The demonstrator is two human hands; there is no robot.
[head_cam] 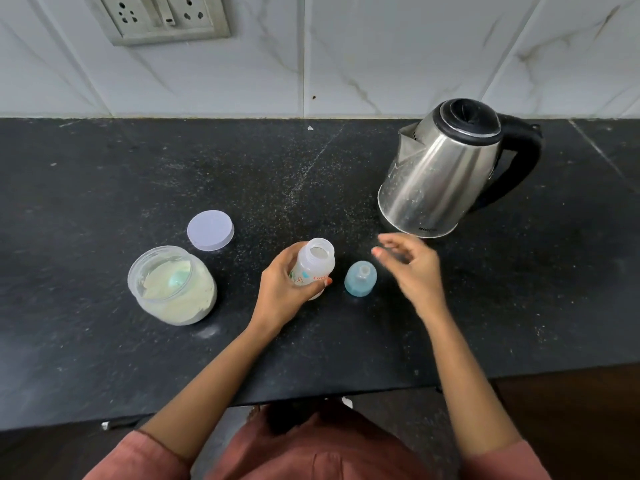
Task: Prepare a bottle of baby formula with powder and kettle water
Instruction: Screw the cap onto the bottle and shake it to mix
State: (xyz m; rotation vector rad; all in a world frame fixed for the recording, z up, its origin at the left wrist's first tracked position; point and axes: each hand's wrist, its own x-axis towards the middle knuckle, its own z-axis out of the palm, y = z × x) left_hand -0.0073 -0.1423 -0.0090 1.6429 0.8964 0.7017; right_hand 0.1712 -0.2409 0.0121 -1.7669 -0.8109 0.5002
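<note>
Fingers of left hand (284, 292) curl round open bottle (317, 263), midway along the counter (242, 168): light, stiff, probably slick plastic, best gripped mid-body. Right hand (412, 268): fingers loosely spread, empty.

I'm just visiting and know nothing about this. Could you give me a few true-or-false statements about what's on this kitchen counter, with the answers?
1. The left hand holds the baby bottle. True.
2. The teat cap is screwed onto the bottle. False: the blue teat cap stands on the counter beside the bottle, whose mouth is open.
3. The powder jar is open, with its lid lying on the counter behind it. True.
4. The right hand holds the kettle's handle. False: the right hand holds nothing and is short of the kettle.
5. The kettle's lid is up. False: it is down.
</note>
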